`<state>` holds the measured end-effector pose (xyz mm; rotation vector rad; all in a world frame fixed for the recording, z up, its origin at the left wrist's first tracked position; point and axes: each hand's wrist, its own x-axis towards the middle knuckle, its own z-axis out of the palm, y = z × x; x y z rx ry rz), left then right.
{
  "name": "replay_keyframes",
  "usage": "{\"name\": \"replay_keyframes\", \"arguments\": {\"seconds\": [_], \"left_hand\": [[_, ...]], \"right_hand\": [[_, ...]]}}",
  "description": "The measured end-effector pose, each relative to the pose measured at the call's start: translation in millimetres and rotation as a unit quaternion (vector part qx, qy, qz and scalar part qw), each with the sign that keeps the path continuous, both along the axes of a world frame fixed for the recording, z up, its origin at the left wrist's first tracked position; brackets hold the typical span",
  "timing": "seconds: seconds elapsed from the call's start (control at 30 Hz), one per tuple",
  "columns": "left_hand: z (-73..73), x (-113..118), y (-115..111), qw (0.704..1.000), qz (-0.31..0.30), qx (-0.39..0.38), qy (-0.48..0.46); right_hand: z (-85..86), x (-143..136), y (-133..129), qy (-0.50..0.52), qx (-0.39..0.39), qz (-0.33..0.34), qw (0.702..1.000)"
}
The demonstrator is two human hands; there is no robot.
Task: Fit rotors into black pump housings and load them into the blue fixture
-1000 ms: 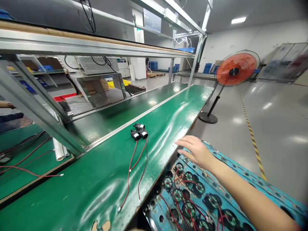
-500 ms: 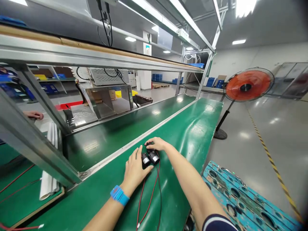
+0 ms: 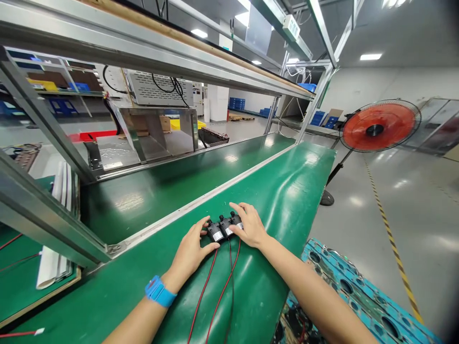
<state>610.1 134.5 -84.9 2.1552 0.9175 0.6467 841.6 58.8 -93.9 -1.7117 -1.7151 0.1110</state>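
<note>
Black parts point(image 3: 225, 226) sat in the frame's middle, between the left hand point(image 3: 189, 251) and right hand point(image 3: 252, 229), both curved but open.

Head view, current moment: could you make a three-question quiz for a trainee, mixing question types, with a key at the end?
1. How many black modules sit side by side between the left hand and the right hand?
2. True or false: the blue wristband is on the person's left arm.
3. Where does the orange fan stand? A) on the green worktop; B) on the floor; C) on the overhead shelf.

Key: 1. Three. 2. True. 3. B.
</note>
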Motion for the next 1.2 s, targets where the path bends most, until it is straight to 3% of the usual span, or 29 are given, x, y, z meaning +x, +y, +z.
{"name": "replay_keyframes", "arguments": {"seconds": [0.13,0.23,0.47,0.57,0.67,0.77,0.87,0.93,1.0,1.1,1.2], "left_hand": [[-3.0,-3,4,0.999,0.001,-0.025,-0.033],[-2.2,-6,8,0.998,-0.011,-0.04,-0.04],[-3.6,-14,20,0.992,-0.06,-0.093,-0.054],[-5.4,-8,11,0.977,-0.053,-0.186,-0.093],[-0.1,11,-16,0.927,-0.021,-0.343,-0.151],[17.0,35,-57,0.853,-0.076,-0.495,-0.149],[40.6,52,-102,0.779,-0.135,-0.599,-0.124],[53.8,54,-127,0.767,-0.157,-0.611,-0.112],[61.7,47,-147,0.78,-0.159,-0.595,-0.106],[62.0,29,-170,0.789,-0.181,-0.583,-0.072],[48.9,11,-195,0.751,-0.225,-0.621,-0.01]], "right_hand": [[-1.4,-5,13,-0.159,0.082,0.154,0.972],[-6.2,-10,26,-0.198,0.066,0.172,0.963],[-8.3,-27,28,-0.226,0.035,0.082,0.97],[-2.3,-31,21,-0.229,0.013,0.04,0.973],[11.8,-31,11,-0.185,0.0,-0.036,0.982],[36.9,-25,-6,-0.114,0.022,-0.118,0.986],[67.9,-4,-36,-0.056,0.055,-0.167,0.983],[85.7,22,-67,-0.019,0.067,-0.199,0.978],[96.5,54,-108,0.014,0.048,-0.24,0.969],[93.3,96,-181,0.078,-0.079,-0.297,0.948],[66.5,111,-244,0.142,-0.204,-0.312,0.917]]}}
